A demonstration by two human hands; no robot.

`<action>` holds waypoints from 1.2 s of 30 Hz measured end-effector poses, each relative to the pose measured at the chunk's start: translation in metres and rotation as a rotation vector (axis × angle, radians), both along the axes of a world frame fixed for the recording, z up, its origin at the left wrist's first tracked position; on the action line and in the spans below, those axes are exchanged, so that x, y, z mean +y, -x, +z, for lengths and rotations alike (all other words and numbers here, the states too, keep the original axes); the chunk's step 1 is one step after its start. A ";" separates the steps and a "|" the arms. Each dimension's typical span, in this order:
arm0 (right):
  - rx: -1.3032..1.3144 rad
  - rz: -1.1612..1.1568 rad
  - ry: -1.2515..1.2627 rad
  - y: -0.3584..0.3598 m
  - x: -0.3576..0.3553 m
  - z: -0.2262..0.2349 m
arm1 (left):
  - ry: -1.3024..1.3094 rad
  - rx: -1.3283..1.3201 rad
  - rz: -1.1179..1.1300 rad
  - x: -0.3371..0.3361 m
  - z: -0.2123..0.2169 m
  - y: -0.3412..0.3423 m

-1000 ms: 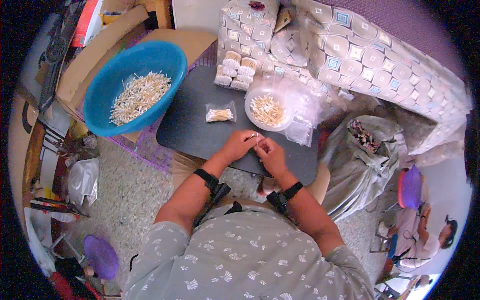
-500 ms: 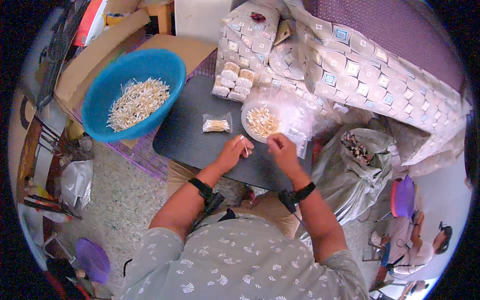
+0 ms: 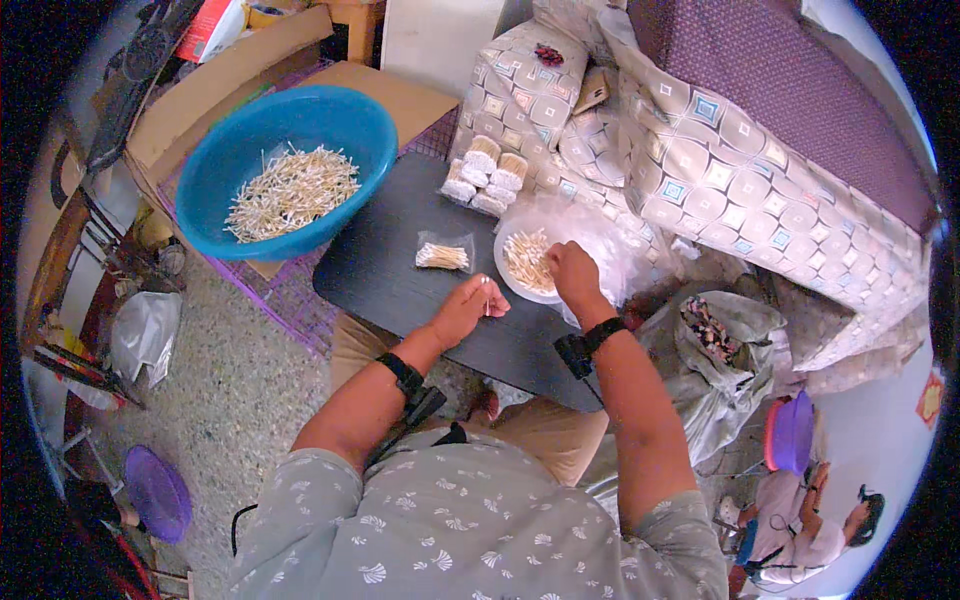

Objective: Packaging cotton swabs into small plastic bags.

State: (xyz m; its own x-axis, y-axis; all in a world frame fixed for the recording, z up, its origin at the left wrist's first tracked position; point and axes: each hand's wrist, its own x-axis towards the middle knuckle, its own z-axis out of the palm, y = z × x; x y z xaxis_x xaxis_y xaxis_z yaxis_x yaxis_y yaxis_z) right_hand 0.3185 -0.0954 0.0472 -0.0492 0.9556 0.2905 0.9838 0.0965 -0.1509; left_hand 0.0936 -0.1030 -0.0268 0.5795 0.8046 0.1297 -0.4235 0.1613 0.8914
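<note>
My left hand (image 3: 468,310) rests over the near part of the dark tabletop (image 3: 375,290), fingers closed around cotton swabs whose white tips poke out. My right hand (image 3: 575,272) is at the right side of a white bowl (image 3: 541,297), its fingers pinched together by the loose cotton swabs (image 3: 526,258) inside. What that pinch holds, if anything, is hidden. Just beyond my left hand lies a clear plastic bag of cotton swabs (image 3: 442,256). Farther back, several filled packs of cotton swabs (image 3: 487,176) are stacked together.
A big blue basin (image 3: 384,150) of loose swabs sits on cardboard at the left. Clear plastic bags (image 3: 600,230) lie behind the bowl. A grey sack (image 3: 690,400) stands on the right, and another person (image 3: 800,530) sits at the far right.
My right hand has moved from the bowl's near edge onto its right side, fingers at the swabs. My left hand stays closed on its swabs. The whole view has shifted slightly.
</note>
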 end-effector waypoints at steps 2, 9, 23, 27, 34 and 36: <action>-0.026 -0.027 0.029 0.003 0.000 0.001 | 0.040 0.001 0.013 0.000 0.000 0.001; 0.116 0.044 -0.117 -0.005 -0.008 0.003 | -0.008 0.151 0.035 -0.007 0.024 0.004; 1.056 0.141 0.237 0.074 -0.105 -0.026 | -0.131 0.278 0.102 -0.011 0.024 0.004; 1.019 0.045 0.218 0.075 -0.107 -0.044 | -0.285 0.428 0.102 -0.011 0.025 0.002; 0.936 0.014 0.142 0.074 -0.109 -0.055 | -0.294 0.411 -0.003 -0.009 0.018 0.001; 0.952 -0.022 0.136 0.073 -0.108 -0.057 | -0.326 0.403 0.002 -0.011 0.020 0.001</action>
State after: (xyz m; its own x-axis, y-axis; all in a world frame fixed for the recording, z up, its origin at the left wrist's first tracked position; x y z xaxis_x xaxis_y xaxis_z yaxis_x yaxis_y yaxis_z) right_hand 0.2458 -0.2034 -0.0095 0.1687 0.9819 0.0858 0.4440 0.0020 -0.8960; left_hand 0.0927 -0.1135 -0.0071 0.6341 0.7604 0.1408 -0.0360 -0.1528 0.9876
